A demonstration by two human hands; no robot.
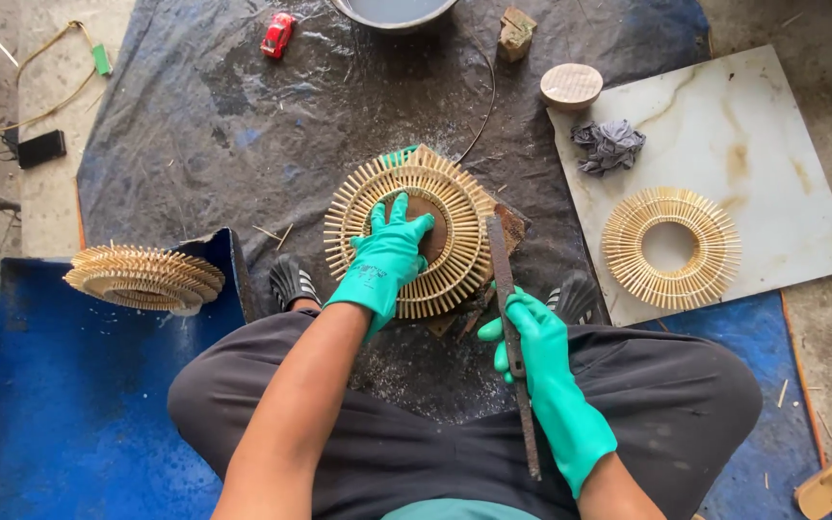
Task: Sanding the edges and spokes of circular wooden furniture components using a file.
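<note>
Two green-gloved hands work over a dark tarp (243, 125) spread on the ground, seen from the head camera looking straight down. The left hand (389, 252) lies flat with fingers spread on the brown centre of a round bamboo-stick ring (455, 207), pressing it down without gripping; the ring sits near the middle of the tarp, just in front of the person's knees and between two dark sandals. The right hand (532, 337) is clenched around a long flat metal file (510, 327), whose far end reaches up beside the ring's right edge while its near end runs back over the black trousers.

Toward the tarp's far edge stand a grey basin (392, 12), a small red toy-like object (277, 34), a wooden block (516, 31) and a round wooden disc (571, 85). At the tarp's right edge lies a pale marble-patterned tile (772, 125), carrying a crumpled grey rag (609, 144) near its far left corner and a second stick ring (671, 247) near its near edge. On the left, a stack of similar rings (144, 277) rests at the far edge of a blue mat (69, 414).
</note>
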